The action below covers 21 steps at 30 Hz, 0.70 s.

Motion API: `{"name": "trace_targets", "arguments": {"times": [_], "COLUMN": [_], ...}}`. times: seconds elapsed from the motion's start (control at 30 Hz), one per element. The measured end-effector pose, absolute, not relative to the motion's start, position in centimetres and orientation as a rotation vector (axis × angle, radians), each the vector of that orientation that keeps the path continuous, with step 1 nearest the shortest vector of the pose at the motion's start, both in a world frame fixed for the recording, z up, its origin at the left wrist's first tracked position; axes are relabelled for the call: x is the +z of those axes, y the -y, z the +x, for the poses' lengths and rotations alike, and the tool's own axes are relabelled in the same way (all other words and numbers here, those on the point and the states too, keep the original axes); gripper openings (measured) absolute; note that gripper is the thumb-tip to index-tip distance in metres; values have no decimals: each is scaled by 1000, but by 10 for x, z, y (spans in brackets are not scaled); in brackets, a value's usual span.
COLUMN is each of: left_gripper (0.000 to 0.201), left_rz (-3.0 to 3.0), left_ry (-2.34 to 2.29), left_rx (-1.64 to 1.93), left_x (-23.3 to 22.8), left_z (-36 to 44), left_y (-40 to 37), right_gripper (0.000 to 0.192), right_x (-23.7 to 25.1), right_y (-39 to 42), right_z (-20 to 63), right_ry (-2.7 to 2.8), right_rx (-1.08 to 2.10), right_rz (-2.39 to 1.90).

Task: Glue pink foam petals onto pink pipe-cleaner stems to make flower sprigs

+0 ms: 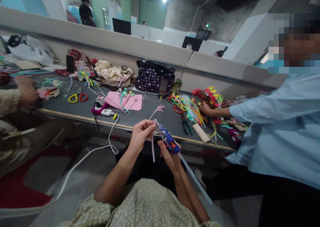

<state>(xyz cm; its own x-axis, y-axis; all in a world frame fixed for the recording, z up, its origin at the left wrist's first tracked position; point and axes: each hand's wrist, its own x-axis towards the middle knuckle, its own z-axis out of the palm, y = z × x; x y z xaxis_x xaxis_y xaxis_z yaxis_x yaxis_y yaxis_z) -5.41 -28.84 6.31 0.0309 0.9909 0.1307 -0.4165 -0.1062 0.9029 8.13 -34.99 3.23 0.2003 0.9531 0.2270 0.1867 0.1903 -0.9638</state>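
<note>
Between thumb and fingers, my left hand [142, 133] pinches a pale pink pipe cleaner [153, 148] whose tail hangs down below the grip. My right hand [170, 157] is wrapped round a blue hot glue gun [168, 138] with an orange trigger. A long clear glue stick [196, 178] sticks out of its back end. The gun's nozzle, crusted with whitish residue, points up and left at the top of the pipe cleaner, close to my left fingertips; I cannot tell whether they touch. Both hands are held in front of the table edge.
Ahead on the dark table [125, 120] are pink paper [136, 102] with pipe cleaner flowers, scissors [78, 98], a power strip [101, 110] and green-handled pliers [187, 125]. Colourful pipe cleaners [192, 107] lie right, near a co-worker in a blue shirt [280, 120]. Another person's hand [26, 90] is at left.
</note>
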Motion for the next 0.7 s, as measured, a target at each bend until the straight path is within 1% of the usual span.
{"name": "trace_targets", "arguments": {"times": [0.27,0.4,0.5,0.6,0.7], "left_gripper": [20,22,26,32,35], "left_rz": [1071,1011,876,733,674], "left_ry": [-802,-857,-826,-826,-873], "left_rx": [1469,1542,1562,1548,1495], "left_x": [62,60,58,57,56], "left_z": [-58,-68,-76,-78,-75], "left_y": [286,273,244,202,159], "right_gripper": [36,40,43,45,41], "right_x": [35,33,28,21,19], "right_y": [345,324,291,248,202], "right_z": [84,97,112,127,142], "right_ry": [1256,1136,1088,1027,1096], "right_rx": [790,747,692,726,736], "right_rz": [-1364,-1476,-1470,-1395,-1436]}}
